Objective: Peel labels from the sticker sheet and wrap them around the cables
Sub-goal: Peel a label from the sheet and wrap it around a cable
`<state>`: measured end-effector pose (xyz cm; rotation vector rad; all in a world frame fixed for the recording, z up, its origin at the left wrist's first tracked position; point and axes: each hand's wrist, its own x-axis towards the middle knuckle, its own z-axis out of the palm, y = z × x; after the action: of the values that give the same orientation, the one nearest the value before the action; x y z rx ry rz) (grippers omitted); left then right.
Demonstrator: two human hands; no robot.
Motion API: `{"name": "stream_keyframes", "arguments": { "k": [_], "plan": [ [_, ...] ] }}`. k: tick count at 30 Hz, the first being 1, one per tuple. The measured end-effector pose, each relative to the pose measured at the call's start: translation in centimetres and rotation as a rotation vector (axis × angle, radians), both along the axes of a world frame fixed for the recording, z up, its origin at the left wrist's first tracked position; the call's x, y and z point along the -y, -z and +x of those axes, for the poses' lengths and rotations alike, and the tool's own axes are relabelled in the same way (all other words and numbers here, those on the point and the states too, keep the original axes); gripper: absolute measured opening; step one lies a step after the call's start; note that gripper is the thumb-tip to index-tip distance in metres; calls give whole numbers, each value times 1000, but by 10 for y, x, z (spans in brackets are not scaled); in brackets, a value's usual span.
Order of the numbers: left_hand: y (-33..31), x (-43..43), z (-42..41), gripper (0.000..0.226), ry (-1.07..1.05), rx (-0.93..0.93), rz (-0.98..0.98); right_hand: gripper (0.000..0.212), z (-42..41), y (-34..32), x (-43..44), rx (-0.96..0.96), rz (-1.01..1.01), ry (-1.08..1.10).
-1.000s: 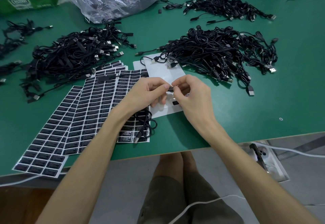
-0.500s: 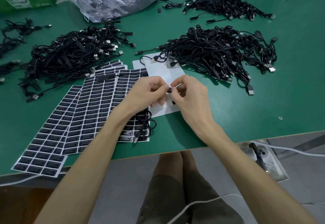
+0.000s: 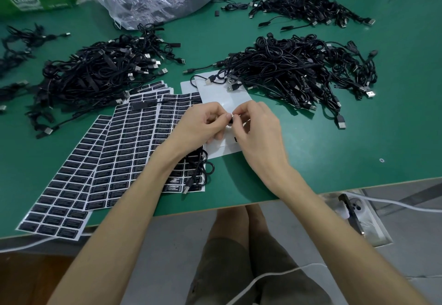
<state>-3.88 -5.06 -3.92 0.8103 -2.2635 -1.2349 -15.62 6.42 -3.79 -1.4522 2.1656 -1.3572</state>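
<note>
The green table (image 3: 323, 161) has open room right of my hands, up to its near edge. Cable piles (image 3: 299, 70) crowd the far side. Over the white backing sheet (image 3: 222, 91), my left hand (image 3: 203, 129) and right hand (image 3: 259, 135) meet, fingertips pinching a black cable (image 3: 230, 121). The sticker sheets (image 3: 134, 142) lie just left.

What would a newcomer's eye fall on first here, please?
A left heap of cables and a right heap of cables sprawl black across the green table. Before them, sticker sheets fan out toward the near left edge. In the middle, the left hand and right hand pinch a small black label between their fingertips.
</note>
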Motion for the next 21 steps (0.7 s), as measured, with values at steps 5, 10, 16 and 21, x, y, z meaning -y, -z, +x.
{"name": "stream_keyframes", "arguments": {
  "k": [5,10,16,21],
  "plan": [
    [-3,0,0,24,-42,-41,26,14,-4,0,-1,67,-9,53],
    [-4,-2,0,25,-34,-40,29,19,-8,-2,-1,143,57,31],
    [-3,0,1,23,-23,-38,40,19,-11,-2,-1,235,46,-18],
    [-4,-2,1,23,-18,-51,45,20,-13,0,0,272,25,-13]
  ]
}}
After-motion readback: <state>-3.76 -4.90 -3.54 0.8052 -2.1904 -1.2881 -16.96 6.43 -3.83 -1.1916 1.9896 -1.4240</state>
